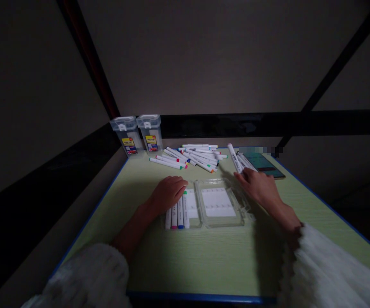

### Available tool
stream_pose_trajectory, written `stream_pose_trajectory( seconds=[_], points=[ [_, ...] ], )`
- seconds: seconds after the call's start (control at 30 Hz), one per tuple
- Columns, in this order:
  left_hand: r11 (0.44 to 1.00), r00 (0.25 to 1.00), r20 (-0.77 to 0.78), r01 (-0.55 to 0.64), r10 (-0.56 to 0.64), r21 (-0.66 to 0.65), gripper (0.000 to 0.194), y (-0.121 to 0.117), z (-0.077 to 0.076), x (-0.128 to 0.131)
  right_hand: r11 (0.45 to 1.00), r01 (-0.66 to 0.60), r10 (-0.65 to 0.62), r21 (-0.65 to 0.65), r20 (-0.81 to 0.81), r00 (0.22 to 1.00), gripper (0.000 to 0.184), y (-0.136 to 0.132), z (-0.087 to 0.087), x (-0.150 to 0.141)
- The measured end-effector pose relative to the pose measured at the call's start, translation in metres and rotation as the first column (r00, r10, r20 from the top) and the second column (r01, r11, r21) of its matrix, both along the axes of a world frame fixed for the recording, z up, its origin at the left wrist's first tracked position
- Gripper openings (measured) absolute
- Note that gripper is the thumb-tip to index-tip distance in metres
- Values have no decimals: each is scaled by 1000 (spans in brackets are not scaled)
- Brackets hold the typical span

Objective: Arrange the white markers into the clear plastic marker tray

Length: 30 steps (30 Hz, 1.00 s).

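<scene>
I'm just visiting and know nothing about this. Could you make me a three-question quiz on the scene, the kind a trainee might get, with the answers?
1. How many lidded boxes stand at the back left of the table?

2. True or false: the markers seen inside the open case all lie in its left half.

3. Which is the left hand nearest to?
A) the boxes
B) the open case
C) the loose marker pile

Key:
1. Two.
2. True; the right half shows a white sheet instead.
3. B; the hand is over part of the case's left half.
</scene>
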<state>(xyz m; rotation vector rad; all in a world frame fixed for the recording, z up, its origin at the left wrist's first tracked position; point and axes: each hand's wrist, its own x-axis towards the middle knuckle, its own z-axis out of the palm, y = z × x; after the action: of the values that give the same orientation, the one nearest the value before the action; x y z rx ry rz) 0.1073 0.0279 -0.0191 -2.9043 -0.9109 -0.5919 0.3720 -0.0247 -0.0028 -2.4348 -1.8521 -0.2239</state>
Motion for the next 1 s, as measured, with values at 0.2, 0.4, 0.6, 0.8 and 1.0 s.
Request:
stream_pose_trajectory(
  seconds=[0.2, 0.4, 0.6, 0.8, 1.0],
  points=[
    [999, 998, -32, -51, 51, 8, 23, 6, 3, -6, 998, 14, -14, -63, -6, 1000, 40, 1, -4, 5],
    [996, 996, -41, -84, 85, 15, 23, 10, 2, -11, 998, 3, -5, -65, -23, 1000, 40, 0, -10, 7],
    [992, 991, -45, -123, 123, 0, 22, 14, 1, -14, 999, -5, 5, -54, -12, 1000, 37, 1, -17, 11],
    [991, 989, -71, -134, 133, 3, 22, 15, 2, -16, 999, -7, 6, -48, -12, 1000, 38, 0, -19, 12],
    [986, 986, -33, -166, 166, 15, 22, 17, 3, -20, 999, -10, 9, -48, -8, 1000, 38, -1, -20, 12]
  ],
)
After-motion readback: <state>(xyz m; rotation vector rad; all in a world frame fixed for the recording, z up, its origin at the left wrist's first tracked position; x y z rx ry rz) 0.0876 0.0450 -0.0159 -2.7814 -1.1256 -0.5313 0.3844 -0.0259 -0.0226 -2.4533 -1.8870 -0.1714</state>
